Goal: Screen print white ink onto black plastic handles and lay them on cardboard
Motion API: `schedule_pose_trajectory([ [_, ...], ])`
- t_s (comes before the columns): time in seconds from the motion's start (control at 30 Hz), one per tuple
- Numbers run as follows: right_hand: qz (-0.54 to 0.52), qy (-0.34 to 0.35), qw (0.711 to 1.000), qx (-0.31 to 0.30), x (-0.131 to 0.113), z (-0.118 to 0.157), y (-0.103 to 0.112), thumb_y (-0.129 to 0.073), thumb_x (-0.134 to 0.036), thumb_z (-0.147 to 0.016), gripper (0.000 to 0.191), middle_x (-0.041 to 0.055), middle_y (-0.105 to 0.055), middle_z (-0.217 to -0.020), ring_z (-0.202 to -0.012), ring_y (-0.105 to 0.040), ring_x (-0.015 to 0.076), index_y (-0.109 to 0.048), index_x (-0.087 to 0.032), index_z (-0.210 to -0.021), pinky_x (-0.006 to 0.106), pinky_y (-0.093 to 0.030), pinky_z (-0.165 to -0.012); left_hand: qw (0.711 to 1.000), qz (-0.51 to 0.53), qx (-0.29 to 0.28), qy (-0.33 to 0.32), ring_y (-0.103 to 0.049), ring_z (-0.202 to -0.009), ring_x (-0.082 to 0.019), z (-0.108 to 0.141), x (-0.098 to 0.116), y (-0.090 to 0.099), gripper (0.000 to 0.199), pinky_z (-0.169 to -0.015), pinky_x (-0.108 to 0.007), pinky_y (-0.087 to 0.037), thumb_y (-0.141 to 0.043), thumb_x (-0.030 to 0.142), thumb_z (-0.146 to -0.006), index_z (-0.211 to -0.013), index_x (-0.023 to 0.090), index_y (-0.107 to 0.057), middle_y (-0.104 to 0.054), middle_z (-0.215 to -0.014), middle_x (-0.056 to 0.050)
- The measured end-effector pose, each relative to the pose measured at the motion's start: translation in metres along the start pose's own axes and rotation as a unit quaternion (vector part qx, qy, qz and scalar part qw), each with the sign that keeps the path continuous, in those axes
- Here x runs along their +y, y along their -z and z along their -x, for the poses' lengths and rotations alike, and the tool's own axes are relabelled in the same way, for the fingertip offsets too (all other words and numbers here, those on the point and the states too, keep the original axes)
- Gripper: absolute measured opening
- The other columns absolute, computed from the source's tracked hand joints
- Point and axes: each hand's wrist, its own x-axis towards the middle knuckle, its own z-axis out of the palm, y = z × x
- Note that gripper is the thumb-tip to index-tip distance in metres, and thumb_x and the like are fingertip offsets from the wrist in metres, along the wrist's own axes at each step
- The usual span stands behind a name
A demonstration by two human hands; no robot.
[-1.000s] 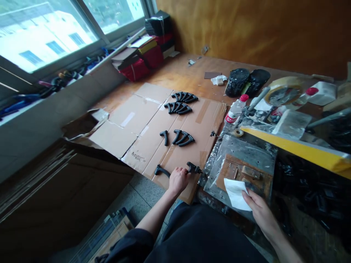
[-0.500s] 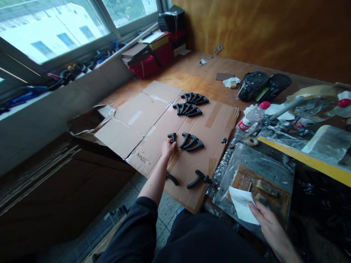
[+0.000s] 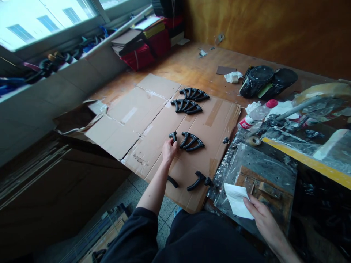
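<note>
Left hand pinches a black handle at frame centre; right hand, lower right, grips one paper.
Three fans of handles, too blurred to count singly, nest on cardboard, probably for order and padding; two loose handles lie lower centre, one partly behind the forearm.

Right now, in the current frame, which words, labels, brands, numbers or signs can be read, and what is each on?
No text can be read with certainty.
Red label on the bottle: pale lettering, too small and blurred to quote.
Dark marks on the cardboard: cannot tell whether writing or scuffs.
White sheet in the right hand: no legible print.
</note>
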Motion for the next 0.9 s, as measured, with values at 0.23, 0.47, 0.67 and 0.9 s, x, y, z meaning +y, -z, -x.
schedule_pose_trajectory([
  [0.23,0.043,0.042,0.990,0.126,0.017,-0.012,0.036,-0.053,-0.056,-0.085,0.054,0.0098,-0.073,-0.100,-0.092,-0.069,0.0265,-0.068,-0.013,-0.115,0.035,-0.055,-0.085,0.970,0.071,-0.088,-0.216,-0.063,-0.089,-0.016,0.106,0.048,0.001,0.026,-0.083,-0.029,-0.051,-0.057,0.034,-0.088,-0.109,0.021,-0.066,-0.064,-0.101,-0.005],
  [0.47,0.265,0.196,0.923,0.198,0.029,0.003,0.038,-0.042,-0.032,-0.095,0.040,0.0096,-0.068,-0.118,-0.105,-0.066,0.0237,-0.062,-0.019,-0.128,0.033,-0.054,-0.090,0.859,0.009,-0.261,-0.440,-0.060,-0.089,-0.018,0.229,0.065,-0.039,0.029,-0.080,-0.030,-0.053,-0.054,0.025,-0.091,-0.118,0.022,-0.063,-0.064,-0.098,-0.007],
  [0.67,0.323,0.323,0.883,0.107,0.054,0.004,0.005,-0.031,-0.011,-0.094,0.050,0.0046,-0.053,-0.139,-0.131,-0.047,0.0184,-0.048,-0.021,-0.140,0.038,-0.040,-0.111,0.854,-0.039,-0.258,-0.449,-0.056,-0.086,-0.019,0.236,0.064,-0.048,0.027,-0.079,-0.031,-0.052,-0.051,0.023,-0.092,-0.114,0.020,-0.064,-0.064,-0.094,-0.008],
  [0.9,0.390,0.348,0.850,0.057,0.083,0.018,-0.011,-0.028,-0.005,-0.091,0.059,0.0068,-0.037,-0.150,-0.140,-0.033,0.0214,-0.032,-0.018,-0.148,0.045,-0.035,-0.115,0.855,-0.057,-0.263,-0.443,-0.055,-0.083,-0.019,0.237,0.064,-0.049,0.018,-0.077,-0.032,-0.050,-0.051,0.024,-0.091,-0.095,0.021,-0.068,-0.062,-0.088,-0.007],
])
